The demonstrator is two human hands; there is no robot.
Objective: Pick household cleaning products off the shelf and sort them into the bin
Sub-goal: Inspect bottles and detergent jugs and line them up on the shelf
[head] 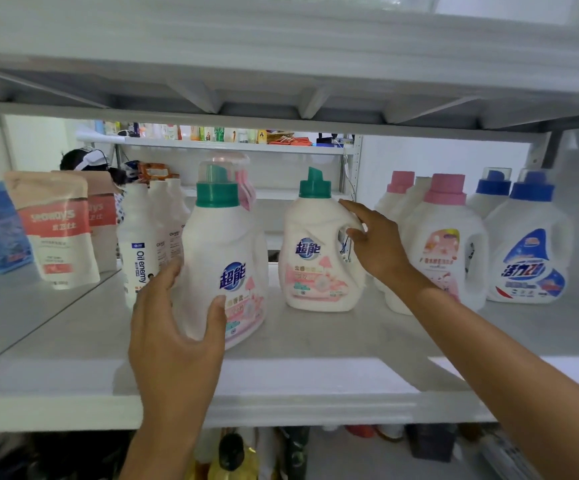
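Bright, even, soft light; wide-angle bowing at edges, perhaps slight motion blur.

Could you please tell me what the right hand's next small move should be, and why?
Probably curl the fingers of the right hand round the handle of the rear green-capped bottle: they touch it but are not yet wrapped round it, while the left hand already grips the front green-capped bottle.
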